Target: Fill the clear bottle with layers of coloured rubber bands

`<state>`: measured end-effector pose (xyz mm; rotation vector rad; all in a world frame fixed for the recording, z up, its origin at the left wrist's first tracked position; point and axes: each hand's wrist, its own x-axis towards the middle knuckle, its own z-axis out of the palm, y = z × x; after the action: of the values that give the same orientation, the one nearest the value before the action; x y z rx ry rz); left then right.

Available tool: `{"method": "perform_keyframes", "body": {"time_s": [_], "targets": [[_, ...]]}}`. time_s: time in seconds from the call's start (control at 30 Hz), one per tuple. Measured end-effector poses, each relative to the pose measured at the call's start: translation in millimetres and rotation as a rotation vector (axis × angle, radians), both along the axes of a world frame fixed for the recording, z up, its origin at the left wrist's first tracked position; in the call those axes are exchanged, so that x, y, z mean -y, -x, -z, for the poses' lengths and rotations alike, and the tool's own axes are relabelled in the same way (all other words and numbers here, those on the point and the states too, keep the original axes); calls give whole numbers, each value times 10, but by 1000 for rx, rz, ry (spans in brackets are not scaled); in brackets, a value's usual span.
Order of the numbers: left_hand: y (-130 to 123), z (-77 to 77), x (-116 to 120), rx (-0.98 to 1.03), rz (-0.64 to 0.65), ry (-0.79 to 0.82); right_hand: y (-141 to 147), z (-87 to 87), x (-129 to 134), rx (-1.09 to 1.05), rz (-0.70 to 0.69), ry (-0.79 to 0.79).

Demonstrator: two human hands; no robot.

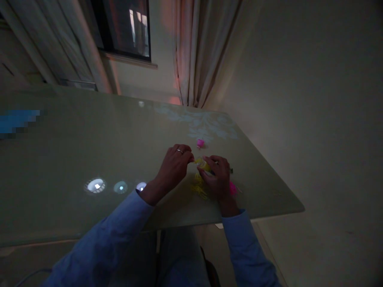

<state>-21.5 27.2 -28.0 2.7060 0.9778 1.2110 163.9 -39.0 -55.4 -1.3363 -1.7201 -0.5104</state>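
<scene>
On my feed I see a glossy table [74, 139] under the fingers [179, 147], round light reflections [95, 185] to their left. Well beyond them, pale curtains [194, 52] flank a dark-framed window [125, 28]; to their right, my view meets a plain wall [314, 99], dim and greyish.

A glossy greenish surface [74, 147] carries a small pink object [200, 142] just right of centre, loose yellow strands [199, 189] below it, a partly hidden bright pink item [232, 188] to their right, and a pixelated blue shape [16, 121] at the left edge.
</scene>
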Motion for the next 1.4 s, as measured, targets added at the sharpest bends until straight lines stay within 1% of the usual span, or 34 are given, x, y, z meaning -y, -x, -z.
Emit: {"method": "perform_keyframes", "body": {"time_s": [0.2,0.33,0.47,0.6,0.87,0.93,1.07,1.2,1.4], "targets": [[16,13,-14,-41,-49,-23,-5,7,-13,7,-21,-5],[25,13,-19,-64,-59,-80,0,8,-15,0,-23,20],[34,10,-21,-99,-70,-143,4,12,-18,8,-37,8],[27,5,-13,-94,-69,-155,9,12,-18,22,-32,6],[-57,-15,53,-61,4,-97,36,2,1,19,-21,54],[-85,-6,57,-41,21,-73,38,-5,0,-1,-30,46],[-128,32,31,67,51,8,38,-20,-4,-45,-65,18],[-139,59,-6,178,112,86,33,-18,-8,-115,-96,19],[-137,50,-22,242,191,110,32,-10,-10,-196,-116,16]]}}
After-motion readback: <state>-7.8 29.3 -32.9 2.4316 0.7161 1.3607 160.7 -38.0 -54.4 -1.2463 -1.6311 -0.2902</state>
